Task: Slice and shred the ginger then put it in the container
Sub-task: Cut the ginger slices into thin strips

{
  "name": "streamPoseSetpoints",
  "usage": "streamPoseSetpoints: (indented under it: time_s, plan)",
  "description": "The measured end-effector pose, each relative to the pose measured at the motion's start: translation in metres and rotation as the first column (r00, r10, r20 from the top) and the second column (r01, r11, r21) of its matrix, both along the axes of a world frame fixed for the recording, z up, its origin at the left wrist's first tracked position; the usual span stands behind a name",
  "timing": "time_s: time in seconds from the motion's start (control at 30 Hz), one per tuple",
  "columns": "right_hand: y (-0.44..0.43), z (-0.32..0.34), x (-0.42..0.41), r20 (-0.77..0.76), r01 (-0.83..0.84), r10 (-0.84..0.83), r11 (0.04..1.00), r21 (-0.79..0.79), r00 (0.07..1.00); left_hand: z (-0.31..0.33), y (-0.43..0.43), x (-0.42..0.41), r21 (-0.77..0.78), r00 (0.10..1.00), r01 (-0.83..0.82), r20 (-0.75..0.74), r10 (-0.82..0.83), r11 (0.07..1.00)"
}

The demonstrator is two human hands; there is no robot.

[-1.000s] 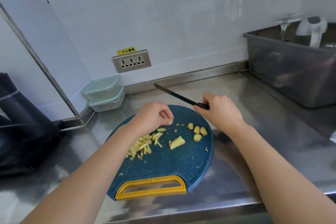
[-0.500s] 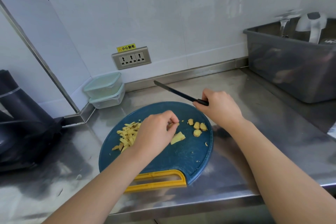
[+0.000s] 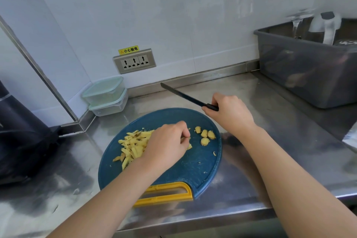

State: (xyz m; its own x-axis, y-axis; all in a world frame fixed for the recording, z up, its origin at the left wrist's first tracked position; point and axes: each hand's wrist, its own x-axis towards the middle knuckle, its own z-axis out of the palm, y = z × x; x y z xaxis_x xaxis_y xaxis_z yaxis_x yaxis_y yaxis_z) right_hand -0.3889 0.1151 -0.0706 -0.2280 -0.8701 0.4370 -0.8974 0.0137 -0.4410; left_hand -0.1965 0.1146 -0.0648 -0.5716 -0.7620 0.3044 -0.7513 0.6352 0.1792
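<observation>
Plastic containers [image 3: 105, 95], two, stacked, lidded; grey bin [image 3: 301, 79] holds kettle [image 3: 326, 25]; left hand [image 3: 166, 145] pinches ginger slice [image 3: 190, 147]; right hand [image 3: 229, 114] grips knife [image 3: 183, 95].

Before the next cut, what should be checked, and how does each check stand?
1. Right hand grips the knife by its handle: ok.
2. Blade apart from the left hand: ok, it points away.
3. Left hand holds the ginger slice firmly: cannot tell, curled fingers hide most of it.
4. Cutting board flat on the counter: ok.
5. Containers open for filling: not ok, both lidded and stacked.
</observation>
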Motion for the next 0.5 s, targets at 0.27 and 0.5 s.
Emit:
streamPoseSetpoints:
  time_s: [0.27,0.5]
  plan:
    - [0.0,-0.001,0.001,0.015,-0.001,0.001,1.0,0.009,1.0,-0.01,0.004,0.014,0.256,0.979,-0.008,-0.193,0.059,0.967]
    - [-0.002,-0.001,0.001,0.015,-0.005,0.005,1.0,0.011,1.0,-0.011,0.0,0.019,0.365,0.95,0.035,-0.302,0.082,0.93]
